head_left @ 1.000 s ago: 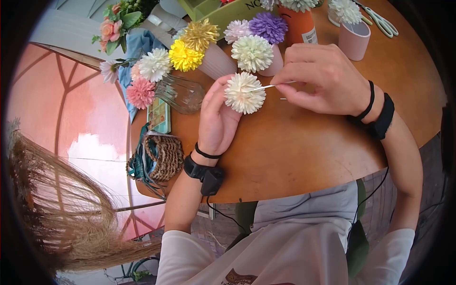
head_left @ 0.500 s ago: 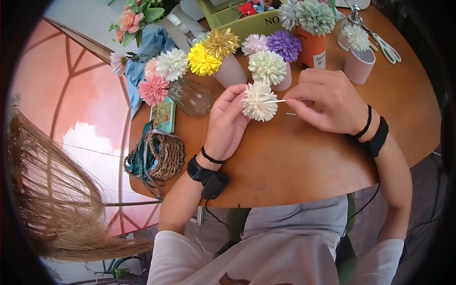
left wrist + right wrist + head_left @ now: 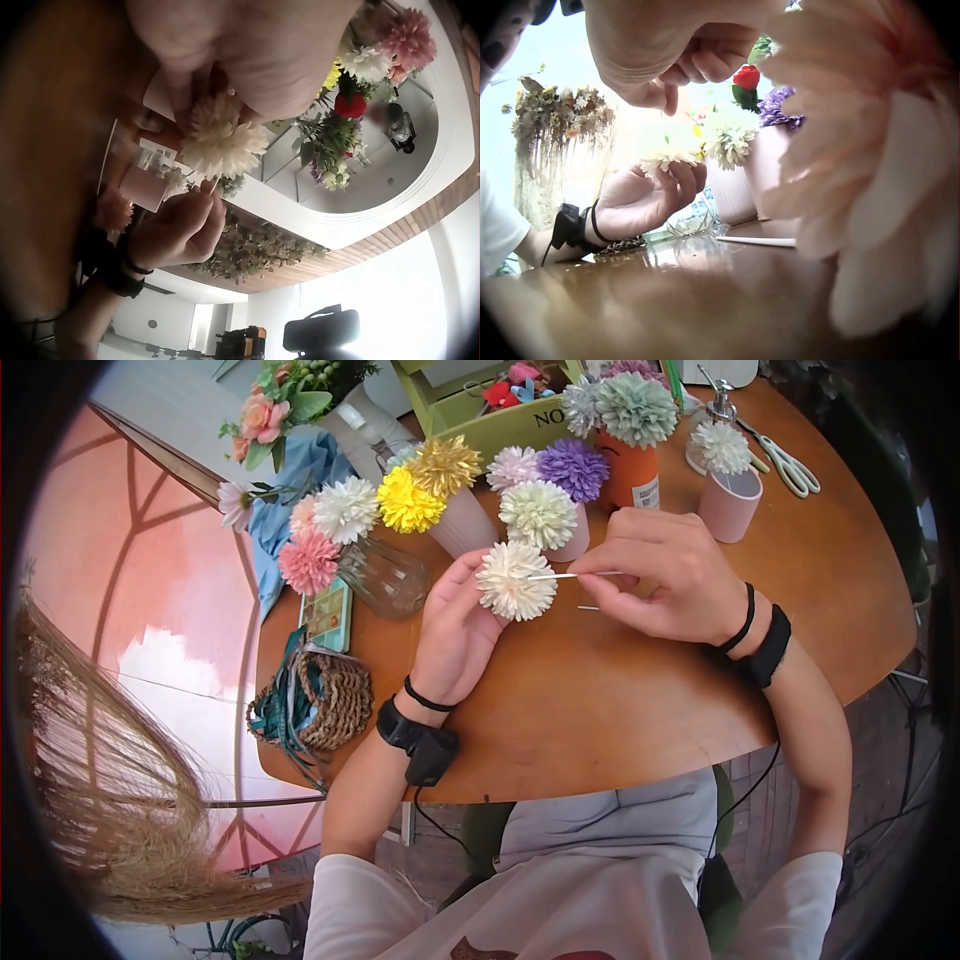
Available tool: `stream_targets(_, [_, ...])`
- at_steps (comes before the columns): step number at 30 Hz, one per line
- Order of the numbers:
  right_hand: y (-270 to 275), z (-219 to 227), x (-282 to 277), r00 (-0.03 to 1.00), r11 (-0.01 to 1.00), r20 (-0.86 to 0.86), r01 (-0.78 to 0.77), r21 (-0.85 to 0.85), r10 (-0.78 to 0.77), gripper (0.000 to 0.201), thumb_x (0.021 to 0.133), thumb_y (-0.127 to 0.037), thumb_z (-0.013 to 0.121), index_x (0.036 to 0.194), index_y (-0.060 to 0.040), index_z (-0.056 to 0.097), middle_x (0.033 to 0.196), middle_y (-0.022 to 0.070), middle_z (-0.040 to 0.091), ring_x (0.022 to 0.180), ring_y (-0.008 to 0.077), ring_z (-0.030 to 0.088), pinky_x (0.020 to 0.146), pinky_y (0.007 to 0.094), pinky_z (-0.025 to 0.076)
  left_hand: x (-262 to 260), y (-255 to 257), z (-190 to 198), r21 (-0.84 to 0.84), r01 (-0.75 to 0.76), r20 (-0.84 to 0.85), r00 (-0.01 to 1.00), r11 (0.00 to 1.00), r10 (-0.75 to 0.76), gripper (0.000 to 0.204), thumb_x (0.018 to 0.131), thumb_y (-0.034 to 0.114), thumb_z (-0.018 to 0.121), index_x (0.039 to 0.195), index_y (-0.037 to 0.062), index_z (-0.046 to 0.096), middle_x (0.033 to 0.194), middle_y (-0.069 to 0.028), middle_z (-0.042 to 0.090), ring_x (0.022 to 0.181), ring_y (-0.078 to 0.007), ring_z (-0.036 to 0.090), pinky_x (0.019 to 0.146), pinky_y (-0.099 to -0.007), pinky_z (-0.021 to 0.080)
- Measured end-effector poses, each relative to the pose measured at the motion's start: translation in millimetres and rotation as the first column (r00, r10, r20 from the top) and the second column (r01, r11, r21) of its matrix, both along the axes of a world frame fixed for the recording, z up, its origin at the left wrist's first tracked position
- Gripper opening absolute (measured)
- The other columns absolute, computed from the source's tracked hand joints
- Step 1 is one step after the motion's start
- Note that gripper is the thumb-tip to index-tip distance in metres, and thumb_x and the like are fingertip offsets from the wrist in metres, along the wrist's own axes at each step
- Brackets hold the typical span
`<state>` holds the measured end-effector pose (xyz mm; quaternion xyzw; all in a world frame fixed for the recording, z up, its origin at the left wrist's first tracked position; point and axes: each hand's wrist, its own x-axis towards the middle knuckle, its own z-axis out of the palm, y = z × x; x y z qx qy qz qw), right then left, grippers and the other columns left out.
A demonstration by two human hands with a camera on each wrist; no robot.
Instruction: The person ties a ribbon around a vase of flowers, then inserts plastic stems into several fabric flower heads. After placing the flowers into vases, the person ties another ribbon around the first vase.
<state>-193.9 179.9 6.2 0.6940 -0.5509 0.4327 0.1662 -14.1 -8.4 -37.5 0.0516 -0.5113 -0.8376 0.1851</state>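
My left hand [image 3: 460,635] holds a cream pompom flower [image 3: 516,582] from behind, its curled fingers [image 3: 684,180] beneath the bloom in the right wrist view. My right hand [image 3: 672,575] pinches a thin white stick [image 3: 556,576] between thumb and forefinger. The stick's far end reaches the middle of the cream petals. In the left wrist view, the right fingertips [image 3: 208,191] are close to the flower, and the left palm covers its back. A second white stick [image 3: 588,608] lies on the table below the right hand.
Behind the hands stand a pale green flower [image 3: 538,515], a purple flower [image 3: 573,468] and a yellow flower [image 3: 410,500]. A glass vase [image 3: 388,578] lies left, near a woven basket [image 3: 340,705]. A pink cup [image 3: 730,510] and scissors [image 3: 795,472] are at right. A pale pink flower [image 3: 885,165] fills the right wrist view's side.
The head view has shifted slightly. Both hands keep nearly the same pose, with the stick's tip staying among the petals near the flower's centre.
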Motion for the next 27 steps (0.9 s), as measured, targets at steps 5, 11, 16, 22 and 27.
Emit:
stream_targets(5, [-4.4,-3.7,-1.2,1.000,0.998,-0.014,-0.008,-0.068,0.007,0.011,0.078,-0.003,0.077,0.087,-0.0070,0.072,0.070,0.0022,0.057,0.056,0.0159,0.056,0.049,0.0305,0.043,-0.6,-1.5,-0.5,0.017,0.008,0.006,1.000,1.000,-0.008,0.038,0.104,0.015,0.048,0.140,0.0007,0.048,0.138,-0.0135,0.058,0.128,-0.0253,0.056,0.111,-0.0431,0.044])
stream_targets(11, [-4.3,-4.9,-2.2,1.000,0.999,-0.011,0.008,-0.050,-0.008,0.008,0.080,-0.004,0.076,0.085,-0.0070,0.071,0.070,0.0020,0.057,0.056,0.0154,0.057,0.050,0.0308,0.043,0.1,-1.3,-0.2,0.018,0.010,0.006,1.000,1.000,-0.010,0.037,0.104,0.015,0.048,0.139,0.0007,0.048,0.138,-0.0134,0.058,0.128,-0.0253,0.056,0.111,-0.0429,0.043])
stream_targets(16, [-4.6,-5.6,-2.3,1.000,0.999,0.002,0.001,-0.050,-0.001,0.008,0.080,-0.004,0.076,0.085,-0.0073,0.071,0.070,0.0020,0.057,0.056,0.0154,0.058,0.050,0.0307,0.043,-0.1,-1.0,0.3,0.027,0.016,-0.002,1.000,1.000,-0.016,0.037,0.104,0.015,0.047,0.139,0.0004,0.048,0.138,-0.0135,0.058,0.128,-0.0253,0.056,0.112,-0.0429,0.043])
stream_targets(22, [-3.8,-5.2,-2.6,1.000,1.000,-0.001,-0.008,-0.030,0.008,0.010,0.079,-0.004,0.077,0.087,-0.0075,0.071,0.071,0.0025,0.058,0.057,0.0162,0.058,0.051,0.0318,0.045,0.4,-2.0,-0.2,0.010,0.012,-0.006,1.000,1.000,-0.012,0.035,0.104,0.014,0.048,0.137,0.0004,0.048,0.136,-0.0134,0.059,0.127,-0.0250,0.057,0.111,-0.0423,0.044])
stream_targets(27, [-2.8,-3.7,-3.9,0.998,1.000,-0.057,-0.008,-0.022,0.006,0.015,0.076,-0.003,0.078,0.089,-0.0079,0.073,0.074,0.0036,0.059,0.061,0.0195,0.059,0.053,0.0328,0.046,-0.4,-3.5,-1.7,-0.019,-0.009,-0.001,1.000,1.000,0.009,0.031,0.104,0.014,0.050,0.133,0.0002,0.050,0.132,-0.0124,0.060,0.123,-0.0230,0.059,0.107,-0.0406,0.047])
